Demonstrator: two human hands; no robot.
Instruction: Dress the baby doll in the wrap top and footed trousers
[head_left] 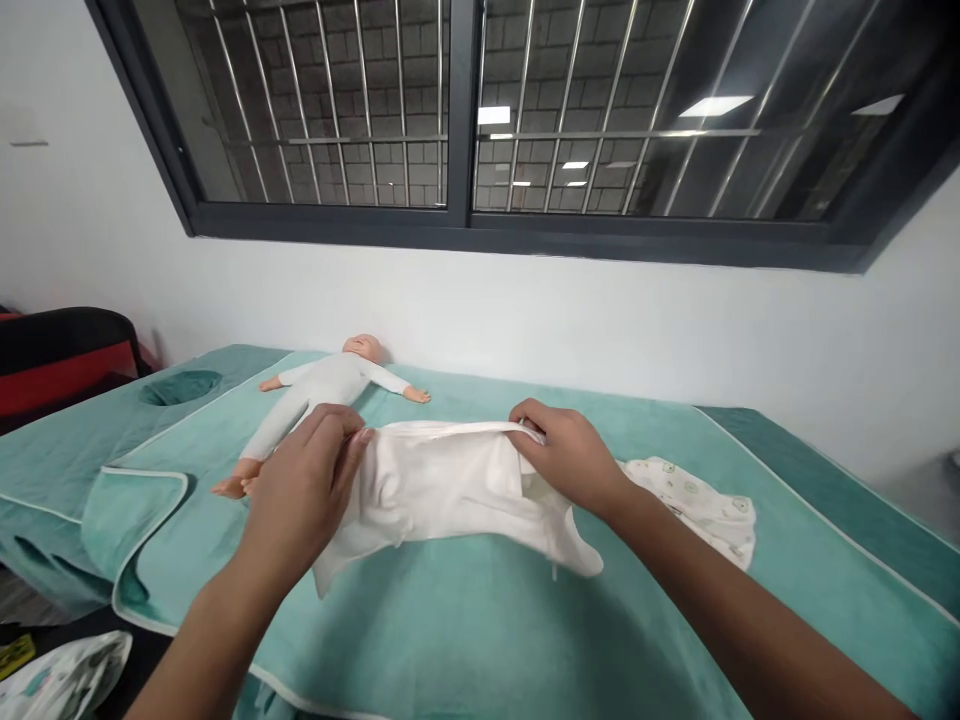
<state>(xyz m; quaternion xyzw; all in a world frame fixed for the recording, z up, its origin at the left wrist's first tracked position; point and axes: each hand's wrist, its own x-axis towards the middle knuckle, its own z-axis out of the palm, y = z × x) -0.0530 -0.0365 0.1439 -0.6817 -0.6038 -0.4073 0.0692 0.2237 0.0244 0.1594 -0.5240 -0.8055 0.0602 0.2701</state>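
A small white cloth garment (450,485) hangs stretched between my two hands, above the green bed cover (480,620). My left hand (311,480) pinches its upper left edge. At the upper right corner, my right hand (566,455) grips the folded rim between thumb and fingers. The garment's lower edge droops, and its exact kind is hard to tell. Behind my left hand lies a baby doll (326,385) in a white suit, on its back with arms spread. A white printed baby garment (694,505) rests on the cover beyond my right forearm.
A white wall (525,310) and a barred window (465,225) stand behind the bed. At the far left is a black and red chair (67,360). A patterned white cloth bundle (64,680) sits low at the left, below the bed's edge.
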